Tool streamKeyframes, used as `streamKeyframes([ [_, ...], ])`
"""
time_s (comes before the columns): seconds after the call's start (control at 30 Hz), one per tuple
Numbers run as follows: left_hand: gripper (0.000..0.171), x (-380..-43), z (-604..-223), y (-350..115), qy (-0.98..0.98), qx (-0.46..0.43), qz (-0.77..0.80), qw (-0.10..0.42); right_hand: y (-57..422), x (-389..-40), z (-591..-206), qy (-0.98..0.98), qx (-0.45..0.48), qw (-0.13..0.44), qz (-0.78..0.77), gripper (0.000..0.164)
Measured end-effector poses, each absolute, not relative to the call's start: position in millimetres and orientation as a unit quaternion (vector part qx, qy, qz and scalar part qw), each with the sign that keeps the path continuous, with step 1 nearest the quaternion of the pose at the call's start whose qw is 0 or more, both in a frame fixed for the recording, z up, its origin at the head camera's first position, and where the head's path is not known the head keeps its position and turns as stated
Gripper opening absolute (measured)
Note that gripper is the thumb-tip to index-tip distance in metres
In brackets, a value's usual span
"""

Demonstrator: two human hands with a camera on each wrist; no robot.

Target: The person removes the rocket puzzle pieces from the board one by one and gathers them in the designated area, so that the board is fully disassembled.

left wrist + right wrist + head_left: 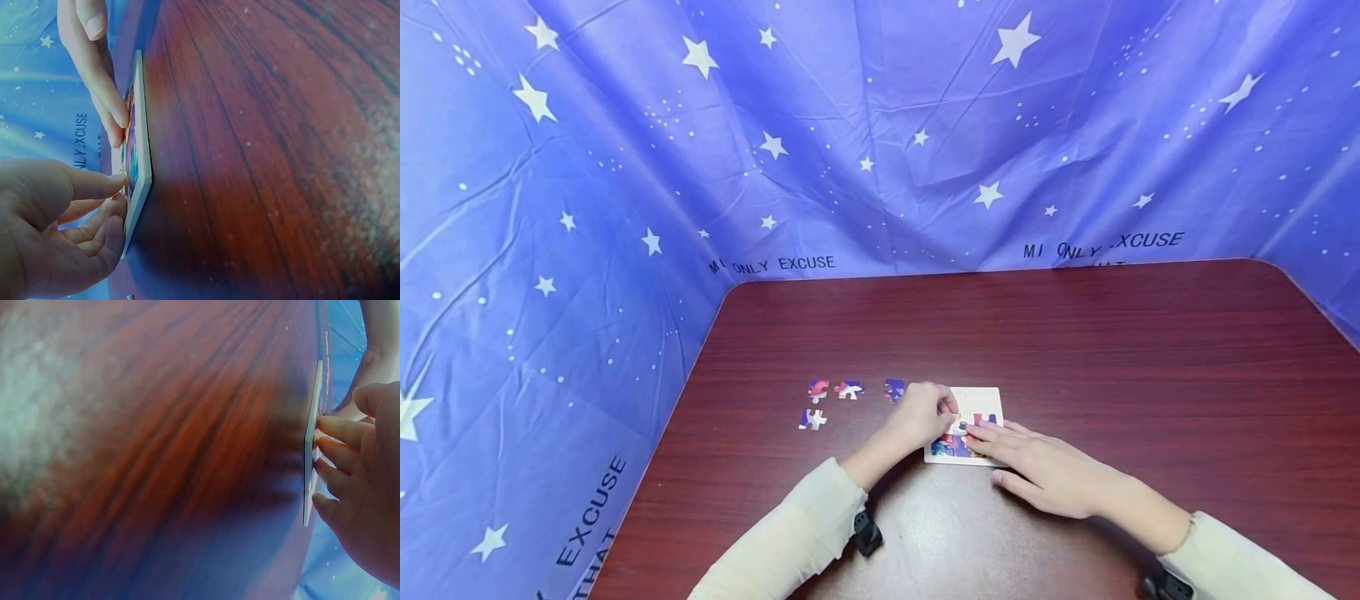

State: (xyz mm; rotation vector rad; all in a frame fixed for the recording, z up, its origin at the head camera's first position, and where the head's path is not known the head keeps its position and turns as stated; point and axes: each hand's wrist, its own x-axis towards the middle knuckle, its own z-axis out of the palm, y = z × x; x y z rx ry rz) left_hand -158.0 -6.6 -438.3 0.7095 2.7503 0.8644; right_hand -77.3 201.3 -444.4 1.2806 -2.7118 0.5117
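A small puzzle board (977,398) with a pale frame lies flat on the table, its lower part filled with colourful pieces (953,446). Over its left side, my left hand (922,412) pinches a puzzle piece (958,426) between thumb and curled fingers, low against the board; the fingers hide most of that piece. From the right, my right hand (1048,471) rests its extended fingertips on the board's right half. The left wrist view shows the left fingertips (119,181) touching the board's surface. In the right wrist view several right fingers (337,453) press on the board's face.
Loose puzzle pieces lie left of the board: a red one (817,389), a red-and-white one (850,389), a blue-and-white one (812,419), and a purple one (893,389) close to the left hand. A starry blue cloth (865,200) hangs behind the dark red table (1112,350).
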Motion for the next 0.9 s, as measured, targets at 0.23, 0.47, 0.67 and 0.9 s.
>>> streamKeyframes([
  [0.23, 0.006, -158.4, -438.5, -6.2, 0.923, 0.239, 0.291, 0.083, 205.1, -76.6, -444.3, -0.888, 0.424, 0.060, 0.169, 0.044],
  [0.47, 0.003, -160.1, -436.8, -6.2, 0.925, 0.234, 0.286, 0.087, 208.9, -75.1, -444.0, -0.889, 0.419, 0.066, 0.170, 0.046],
  [0.67, 0.010, -162.1, -435.1, -5.0, 0.924, 0.251, 0.277, 0.086, 209.5, -75.2, -445.0, -0.891, 0.415, 0.063, 0.172, 0.044],
  [0.9, 0.011, -163.2, -433.8, -2.9, 0.924, 0.252, 0.274, 0.090, 209.2, -76.9, -443.5, -0.891, 0.414, 0.054, 0.177, 0.042],
])
